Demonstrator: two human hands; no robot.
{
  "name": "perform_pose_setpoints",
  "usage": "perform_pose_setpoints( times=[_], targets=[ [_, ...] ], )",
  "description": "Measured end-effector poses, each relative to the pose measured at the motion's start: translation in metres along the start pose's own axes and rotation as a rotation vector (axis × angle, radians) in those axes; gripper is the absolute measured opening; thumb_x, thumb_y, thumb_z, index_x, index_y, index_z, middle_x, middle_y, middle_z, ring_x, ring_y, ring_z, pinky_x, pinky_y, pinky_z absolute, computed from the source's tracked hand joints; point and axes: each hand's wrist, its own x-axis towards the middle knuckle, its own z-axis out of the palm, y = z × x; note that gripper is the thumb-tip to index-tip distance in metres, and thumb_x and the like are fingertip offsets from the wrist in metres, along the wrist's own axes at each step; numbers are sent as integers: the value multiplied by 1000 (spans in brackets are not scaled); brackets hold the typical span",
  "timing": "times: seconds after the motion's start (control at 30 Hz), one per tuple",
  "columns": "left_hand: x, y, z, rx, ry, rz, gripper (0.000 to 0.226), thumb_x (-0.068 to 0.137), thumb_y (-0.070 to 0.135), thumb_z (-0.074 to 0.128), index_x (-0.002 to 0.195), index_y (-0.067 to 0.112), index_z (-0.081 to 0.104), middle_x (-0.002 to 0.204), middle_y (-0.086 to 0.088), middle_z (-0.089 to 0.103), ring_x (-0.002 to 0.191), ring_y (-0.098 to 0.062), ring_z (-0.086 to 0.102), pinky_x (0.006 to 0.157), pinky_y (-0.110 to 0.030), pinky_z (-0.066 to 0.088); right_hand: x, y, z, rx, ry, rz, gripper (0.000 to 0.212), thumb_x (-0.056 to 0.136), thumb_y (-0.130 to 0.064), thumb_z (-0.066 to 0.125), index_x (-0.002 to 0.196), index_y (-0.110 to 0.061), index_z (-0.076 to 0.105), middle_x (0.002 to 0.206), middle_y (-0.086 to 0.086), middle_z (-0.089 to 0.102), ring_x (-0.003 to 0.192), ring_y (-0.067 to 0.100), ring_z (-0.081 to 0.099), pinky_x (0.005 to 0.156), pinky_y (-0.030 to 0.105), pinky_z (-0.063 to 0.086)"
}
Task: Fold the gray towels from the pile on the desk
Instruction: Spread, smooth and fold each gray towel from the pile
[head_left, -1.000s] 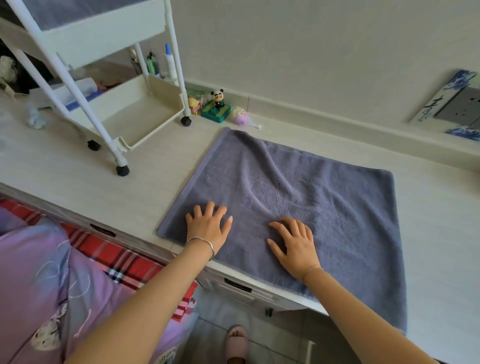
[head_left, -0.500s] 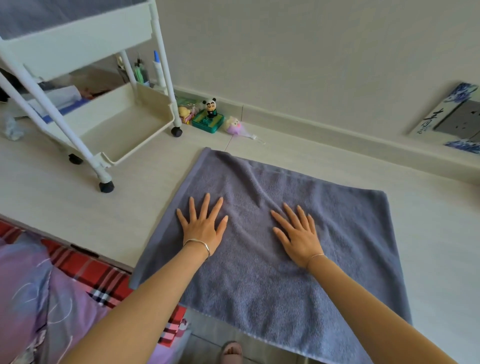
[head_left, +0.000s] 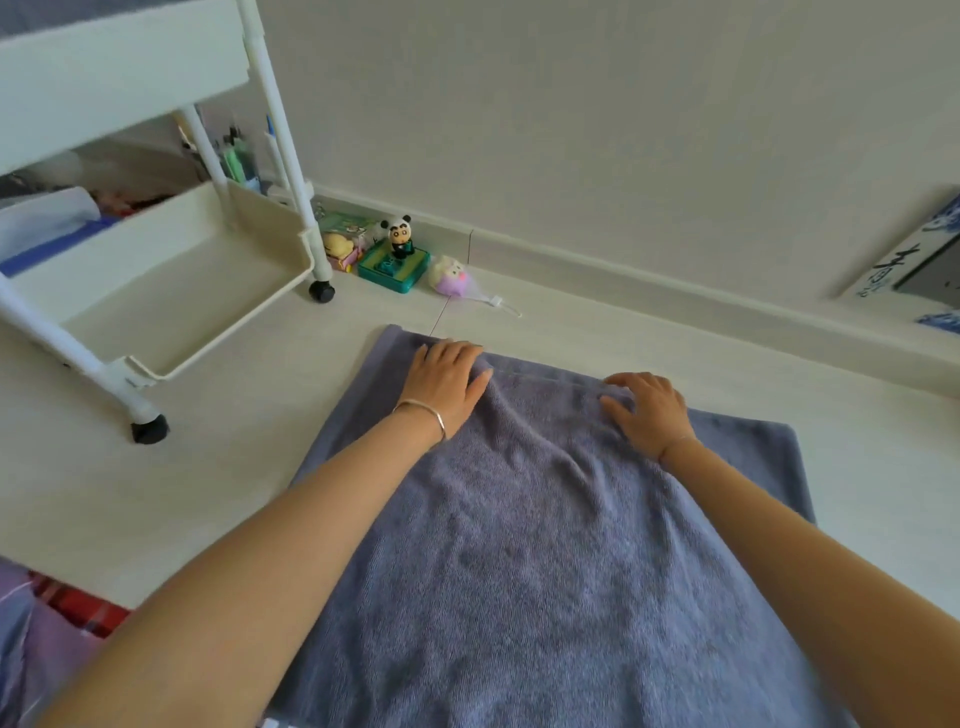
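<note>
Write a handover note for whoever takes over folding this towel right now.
Left hand: on the gray towel's far edge, grip unclear.
Right hand: fingers curled, pinching that edge.
The towel lies spread on the desk, beside the white cart.
Done: spread out, not yet folded.
Left: every fold.
</note>
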Motion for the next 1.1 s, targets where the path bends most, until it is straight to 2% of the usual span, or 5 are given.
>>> perform_pose_setpoints(
  times=[0.23,0.4,0.67,0.93,1.1],
  targets=[
    [44,-4,6,182,-168,-1,35,96,36,38,121,14,50,125,-9,51,121,-27,40,106,-37,24,18,24,2,-102,-12,-44,21,92,-37,54,97,-16,55,96,1,49,100,26,44,93,32,28],
    [52,-3,-1,47,116,80,18,95,26,45,106,15,54,106,-7,55,104,-28,48,92,-36,30,17,31,-4,177,217,-70,17,97,-25,48,86,-12,50,77,4,57,77,31,51,77,36,37],
    [59,5,41,96,113,-164,19,93,26,50,107,15,56,108,-11,55,105,-31,50,94,-39,29,38,25,12,0,165,99,22,97,-34,46,97,-13,54,88,16,66,86,37,57,63,34,37],
    [16,65,47,61,165,197,47,88,33,31,125,23,57,128,-5,59,124,-30,50,104,-58,31,8,5,30,-6,448,-53,37,94,-27,39,119,-10,59,126,12,57,118,34,51,102,42,33],
    [-6,69,70,103,-160,-9,55,94,51,5,147,39,-4,158,9,-7,145,-24,-10,111,-58,-10,-26,20,48,-78,128,-122,63,90,-55,11,146,-31,29,156,-5,21,145,17,14,118,32,2]
  ],
)
